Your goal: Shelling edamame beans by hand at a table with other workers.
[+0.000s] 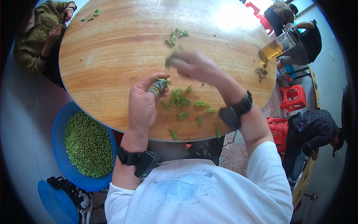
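Observation:
My left hand (143,97) is over the near part of the round table, thumb and fingers closed on a green bean pod (163,80). A grey-green wrapping (156,87) covers one of its fingers. Just beyond and to the right, my right hand (194,65) is smeared by motion, with something dark at its fingertips. Whether it holds anything cannot be made out. Several loose bean pods (182,101) lie on the wood in front of both hands, and a smaller group of pods (173,37) lies farther away.
A large blue tub (59,149) of small green beans stands left of the table (112,44). At the right edge are a jug of amber drink (274,48) and small brown bits (261,72). People sit at left and right; red stools (292,98) stand at right.

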A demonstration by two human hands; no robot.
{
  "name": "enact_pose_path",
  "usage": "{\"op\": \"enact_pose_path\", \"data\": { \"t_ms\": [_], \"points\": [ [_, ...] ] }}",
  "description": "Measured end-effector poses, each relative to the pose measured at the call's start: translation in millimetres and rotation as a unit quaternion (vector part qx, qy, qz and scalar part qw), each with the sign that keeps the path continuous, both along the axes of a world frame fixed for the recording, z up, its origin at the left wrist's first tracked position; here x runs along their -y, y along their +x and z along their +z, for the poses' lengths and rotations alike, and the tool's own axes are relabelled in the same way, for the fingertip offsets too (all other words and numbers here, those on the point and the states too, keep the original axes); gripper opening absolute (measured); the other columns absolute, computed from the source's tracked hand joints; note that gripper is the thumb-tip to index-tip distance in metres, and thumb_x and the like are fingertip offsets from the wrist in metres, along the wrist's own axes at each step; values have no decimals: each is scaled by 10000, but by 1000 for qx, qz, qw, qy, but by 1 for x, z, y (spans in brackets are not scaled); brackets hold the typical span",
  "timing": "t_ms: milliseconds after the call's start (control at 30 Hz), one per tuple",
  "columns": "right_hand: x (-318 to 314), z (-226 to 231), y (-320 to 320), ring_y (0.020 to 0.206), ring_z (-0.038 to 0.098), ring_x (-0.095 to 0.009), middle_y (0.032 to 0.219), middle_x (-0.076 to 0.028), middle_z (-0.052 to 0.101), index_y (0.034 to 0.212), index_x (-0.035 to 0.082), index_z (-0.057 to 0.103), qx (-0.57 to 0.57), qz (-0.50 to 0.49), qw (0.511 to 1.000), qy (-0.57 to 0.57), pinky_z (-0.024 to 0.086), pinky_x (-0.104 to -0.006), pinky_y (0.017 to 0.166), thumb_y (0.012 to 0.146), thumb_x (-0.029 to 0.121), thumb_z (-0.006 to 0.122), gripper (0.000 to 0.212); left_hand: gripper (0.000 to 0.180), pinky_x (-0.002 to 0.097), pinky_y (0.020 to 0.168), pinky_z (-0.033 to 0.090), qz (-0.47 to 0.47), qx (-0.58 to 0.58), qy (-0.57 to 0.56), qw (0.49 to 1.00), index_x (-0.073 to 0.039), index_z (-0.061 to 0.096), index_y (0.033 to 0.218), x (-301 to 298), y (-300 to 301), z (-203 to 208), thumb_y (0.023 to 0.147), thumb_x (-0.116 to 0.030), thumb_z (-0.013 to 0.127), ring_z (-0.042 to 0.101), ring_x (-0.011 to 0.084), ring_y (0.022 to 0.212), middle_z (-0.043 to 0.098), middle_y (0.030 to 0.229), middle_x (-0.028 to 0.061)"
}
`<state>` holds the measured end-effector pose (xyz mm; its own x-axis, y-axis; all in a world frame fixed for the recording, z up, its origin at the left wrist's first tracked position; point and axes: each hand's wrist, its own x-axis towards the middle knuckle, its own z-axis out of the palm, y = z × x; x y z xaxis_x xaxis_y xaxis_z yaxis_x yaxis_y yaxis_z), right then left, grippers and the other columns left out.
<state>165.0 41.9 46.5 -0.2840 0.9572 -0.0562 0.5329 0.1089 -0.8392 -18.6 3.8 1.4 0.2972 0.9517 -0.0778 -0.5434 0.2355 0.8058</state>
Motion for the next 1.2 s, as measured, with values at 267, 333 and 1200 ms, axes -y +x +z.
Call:
{"op": "enact_pose_path", "data": {
  "t_ms": [267,333,1200],
  "points": [
    [-87,-58,5,824,630,-196,855,-44,624,760,114,696,544,59,797,257,509,-314,626,743,164,572,135,358,219,644,453,-2,-100,30,995,20,639,1051,8,5,2,789,117,416,558,106,734,626,906,73],
    [-78,-60,-1,791,647,-231,796,-65,641,762,105,685,474,2,845,250,515,-353,621,745,166,579,123,414,217,643,456,-31,-117,72,990,16,609,1114,11,7,5,781,132,393,553,100,733,626,935,77],
    [49,-23,-12,530,413,-74,615,23,444,809,50,506,-310,13,940,-144,338,-233,462,942,282,471,269,136,140,498,346,97,-109,106,984,-25,585,996,5,9,-8,878,-38,518,474,24,611,590,840,5]
  ]
}}
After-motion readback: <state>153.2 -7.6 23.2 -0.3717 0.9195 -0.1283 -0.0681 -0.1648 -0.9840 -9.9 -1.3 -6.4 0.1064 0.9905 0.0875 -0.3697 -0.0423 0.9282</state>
